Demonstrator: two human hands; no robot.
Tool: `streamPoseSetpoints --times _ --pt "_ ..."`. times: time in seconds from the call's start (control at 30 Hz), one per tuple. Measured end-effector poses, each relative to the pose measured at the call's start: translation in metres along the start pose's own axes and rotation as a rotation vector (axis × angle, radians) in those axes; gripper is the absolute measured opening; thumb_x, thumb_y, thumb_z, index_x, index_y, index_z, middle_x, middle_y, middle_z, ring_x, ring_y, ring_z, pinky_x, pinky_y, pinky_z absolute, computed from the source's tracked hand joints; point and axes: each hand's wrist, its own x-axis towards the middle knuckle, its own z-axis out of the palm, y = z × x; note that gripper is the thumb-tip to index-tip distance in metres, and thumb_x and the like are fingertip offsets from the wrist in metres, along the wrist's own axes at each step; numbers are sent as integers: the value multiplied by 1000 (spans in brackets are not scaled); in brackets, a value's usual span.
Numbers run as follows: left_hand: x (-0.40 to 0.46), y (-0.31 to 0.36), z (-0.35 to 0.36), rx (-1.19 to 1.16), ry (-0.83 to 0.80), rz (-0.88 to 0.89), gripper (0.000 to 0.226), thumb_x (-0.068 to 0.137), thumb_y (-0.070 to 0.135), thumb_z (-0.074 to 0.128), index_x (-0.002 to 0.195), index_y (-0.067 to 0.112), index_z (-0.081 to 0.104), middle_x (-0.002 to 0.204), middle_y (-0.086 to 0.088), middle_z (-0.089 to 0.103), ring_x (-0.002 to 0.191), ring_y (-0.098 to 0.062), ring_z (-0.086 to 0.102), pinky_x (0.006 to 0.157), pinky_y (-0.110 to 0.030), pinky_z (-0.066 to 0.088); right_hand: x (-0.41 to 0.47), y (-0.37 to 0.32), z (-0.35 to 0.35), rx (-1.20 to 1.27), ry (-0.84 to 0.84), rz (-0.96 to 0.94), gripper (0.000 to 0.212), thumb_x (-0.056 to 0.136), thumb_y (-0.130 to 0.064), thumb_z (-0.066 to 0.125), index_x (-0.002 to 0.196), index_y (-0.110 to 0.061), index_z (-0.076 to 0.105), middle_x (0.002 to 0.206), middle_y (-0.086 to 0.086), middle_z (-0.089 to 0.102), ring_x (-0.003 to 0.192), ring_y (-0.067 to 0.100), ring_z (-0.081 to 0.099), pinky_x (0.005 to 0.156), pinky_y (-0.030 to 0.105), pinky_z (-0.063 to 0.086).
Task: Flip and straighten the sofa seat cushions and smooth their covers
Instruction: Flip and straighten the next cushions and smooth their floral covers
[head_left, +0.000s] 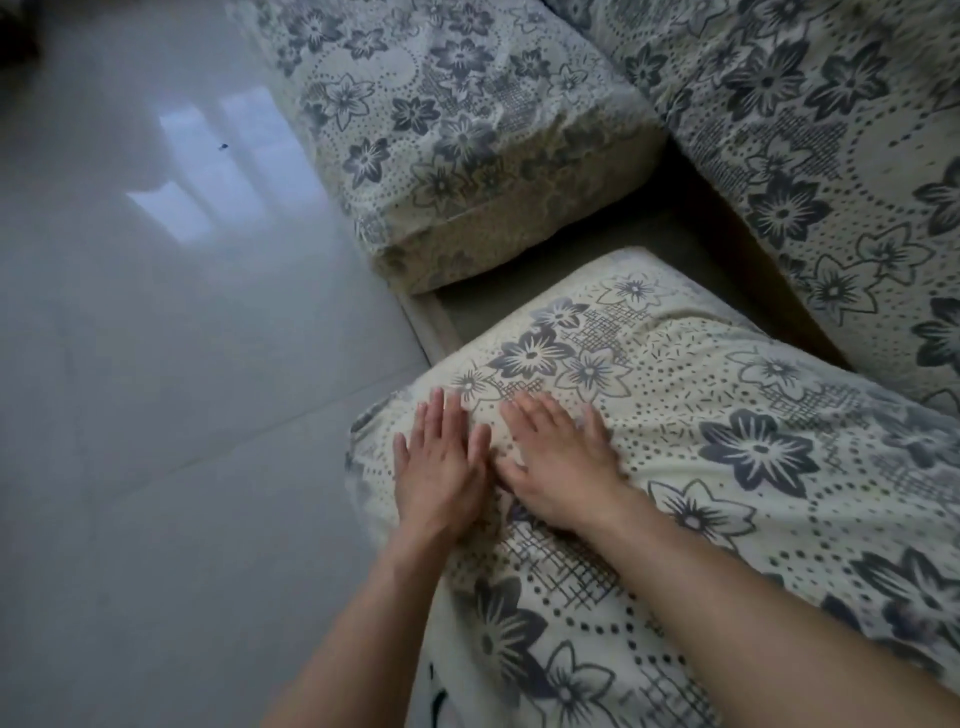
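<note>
Open gap (597, 260) between cushions (dark)

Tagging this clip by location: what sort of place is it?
Most likely a home living room: a sofa with flower-print seat cushions, a matching back cushion, and a glossy tiled floor reflecting a window.

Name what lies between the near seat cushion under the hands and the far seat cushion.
Head view: a gap of bare sofa base separates the near cushion from the far cushion.
</note>
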Motion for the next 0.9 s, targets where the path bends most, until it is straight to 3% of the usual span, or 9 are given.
streamPoseSetpoints --times 0.1,0.13,0.27,0.37,0.5,0.57,0.67,0.83,0.9 --pt "-39 11 -7 -124 324 -32 61 100 53 12 155 27 4 162 10 -7 149 -8 -10 121 -38 -6 -36 1 -15 36 305 -6 64 100 -47 26 155 -24 4 164 0 -2 150 17 -7 119 54 -7" --pt "-66 17 4 -153 317 -20 65 96 58 5 154 30 0 162 11 -11 148 -7 -14 120 -37 -9 -60 5 -7 34 368 -10 64 99 -46 27 155 -23 9 164 1 4 150 18 -4 119 54 -4" --pt "-123 26 54 5 -27 117 71 84 62 -11 151 37 -8 158 14 -21 145 -5 -23 119 -45 -10 -120 24 41 -81 12 47 60 99 -47 0 152 -25 -16 162 -2 -19 144 13 -28 115 48 -19" --pt "-109 32 29 -1 -2 91 59 99 52 5 155 32 2 162 12 -11 148 -8 -14 120 -44 -9 -109 19 23 -32 51 79 61 101 -50 9 155 -25 -7 163 -4 -13 148 13 -15 118 51 -13" --pt "-155 57 18 -175 257 88 60 97 50 7 155 32 4 161 14 -11 147 -6 -16 119 -36 -14 -155 25 15 -38 358 82 59 100 -44 17 155 -24 6 163 -2 -1 150 17 -6 117 49 -14" --pt "-189 65 45 -90 129 186 67 92 51 -1 155 31 5 162 12 -9 149 -10 -13 119 -38 -13 -191 34 34 -116 241 109 65 95 -42 10 156 -19 10 162 3 -4 150 20 -6 117 49 -9" --pt "-193 59 62 2 23 207 72 88 55 -4 155 30 10 162 13 -3 149 -8 -10 119 -39 -11 -200 40 45 -128 9 138 68 92 -43 -8 154 -18 -11 161 2 -20 147 19 -20 118 54 -10" --pt "-226 89 28 -185 238 226 63 96 54 8 155 30 14 162 13 -1 149 -6 -9 121 -37 -8 -251 47 6 -42 354 180 62 98 -45 30 154 -25 13 164 0 7 150 19 3 118 55 -4" --pt "-272 98 48 -162 165 324 58 102 48 14 155 26 18 163 10 3 150 -9 -2 121 -41 -1 -299 67 29 -45 352 237 62 95 -46 31 153 -24 26 162 2 17 149 21 14 118 56 4"
